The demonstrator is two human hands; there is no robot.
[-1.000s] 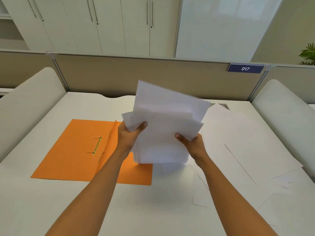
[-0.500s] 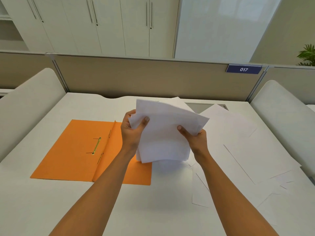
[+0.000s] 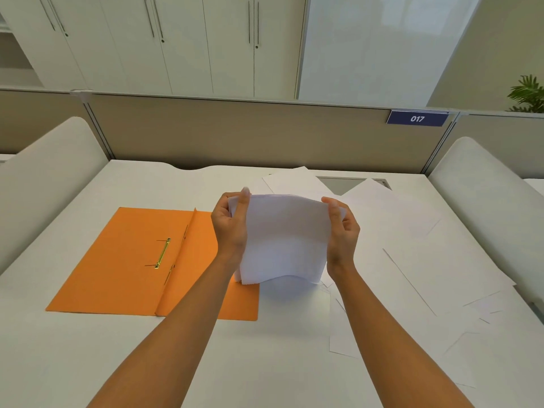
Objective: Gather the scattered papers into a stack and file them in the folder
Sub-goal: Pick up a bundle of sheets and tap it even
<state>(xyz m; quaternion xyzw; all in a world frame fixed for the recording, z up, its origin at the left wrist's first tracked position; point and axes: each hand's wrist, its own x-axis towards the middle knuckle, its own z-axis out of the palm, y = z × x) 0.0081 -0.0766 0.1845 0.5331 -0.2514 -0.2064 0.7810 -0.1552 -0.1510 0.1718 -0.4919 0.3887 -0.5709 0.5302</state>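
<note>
Hands [image 3: 231,228] [image 3: 343,231], tight grip, paper stack [image 3: 284,240]

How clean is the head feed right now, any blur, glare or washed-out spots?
Head view: the stack, left hand and right hand are sharp, without blur. Head view: loose sheets nearly vanish against the white desk, only faint edges. Head view: wide-angle lens fans the cupboard doors outward; soft shadow under the stack, no harsh glare.
</note>
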